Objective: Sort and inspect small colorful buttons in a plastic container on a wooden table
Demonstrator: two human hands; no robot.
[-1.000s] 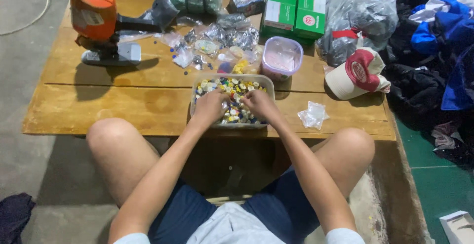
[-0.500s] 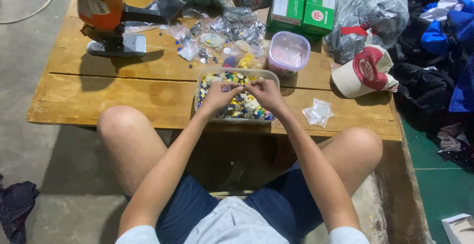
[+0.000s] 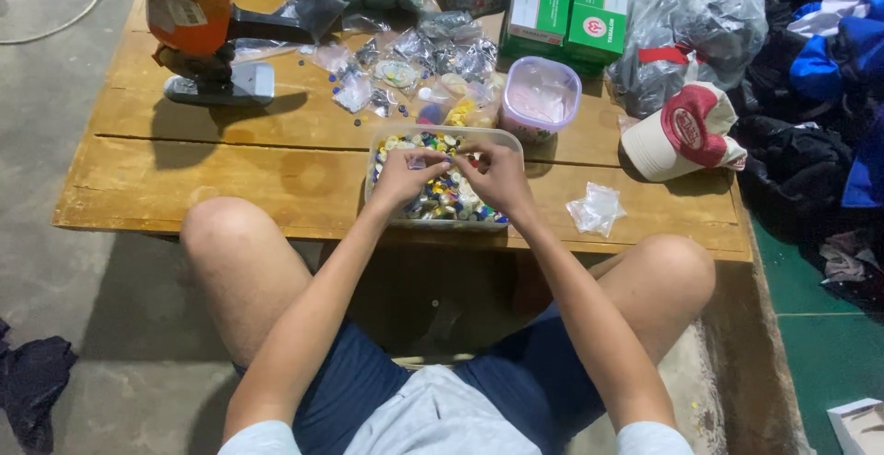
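Buttons in the clear tub lie half hidden under both hands, each grip's state unclear.

Seen from above, a seated person's left hand and right hand rest in a clear tray of coloured buttons (fingertips nearly meeting) on a wooden bench, beside a pink-tinted tub.

Soft, fairly dim indoor light falls from above onto the wooden surface. The orange machine at eleven o'clock throws a shadow toward four o'clock. Plastic bags at one o'clock glint faintly. Dark clothes at three o'clock lose detail. Focus is mildly soft throughout.
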